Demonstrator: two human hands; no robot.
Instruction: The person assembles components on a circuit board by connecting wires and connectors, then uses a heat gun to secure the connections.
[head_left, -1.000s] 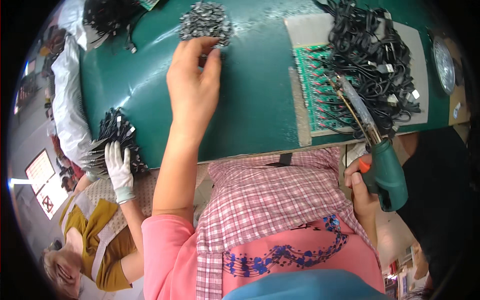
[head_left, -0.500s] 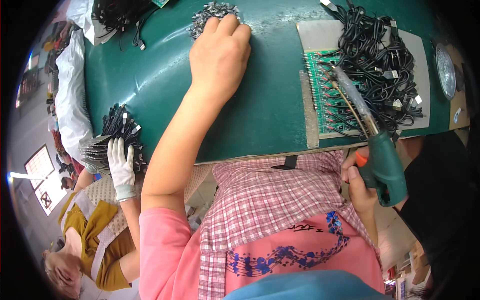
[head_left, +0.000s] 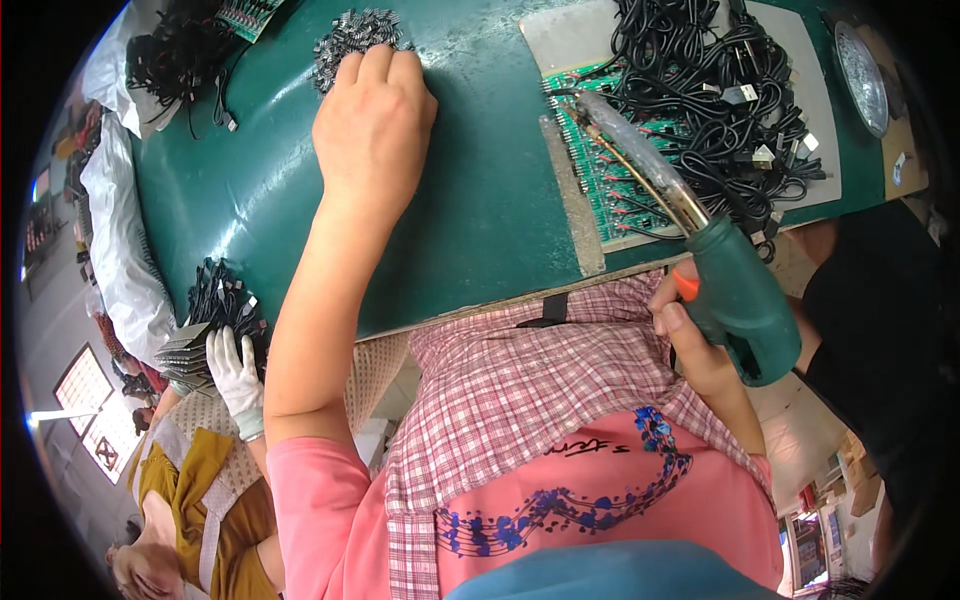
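Note:
My left hand (head_left: 375,130) reaches over the green tabletop, its fingers curled down at the near edge of a pile of small silvery metal parts (head_left: 350,38). The fingertips are hidden behind the knuckles, and so is anything between them. Wrapped round the grip of a green soldering gun (head_left: 745,300) is my right hand (head_left: 708,362), by the table's front edge. An orange trigger shows beside its fingers. The gun's long tip points far and left, over a row of green circuit boards (head_left: 605,190). Black cables (head_left: 715,130) with USB plugs lie bundled on the boards' right side.
A grey board (head_left: 560,40) lies under the circuit boards and cables. Far right is a round metal dish (head_left: 860,80). At left, a co-worker's gloved hand (head_left: 235,375) touches another stack of boards (head_left: 185,355) with cables. White plastic sacking (head_left: 120,220) lines the left edge.
The whole view has shifted, so table things appear farther left. The soldering gun's tip has moved slightly toward the boards' far left corner. My left hand stays at the parts pile.

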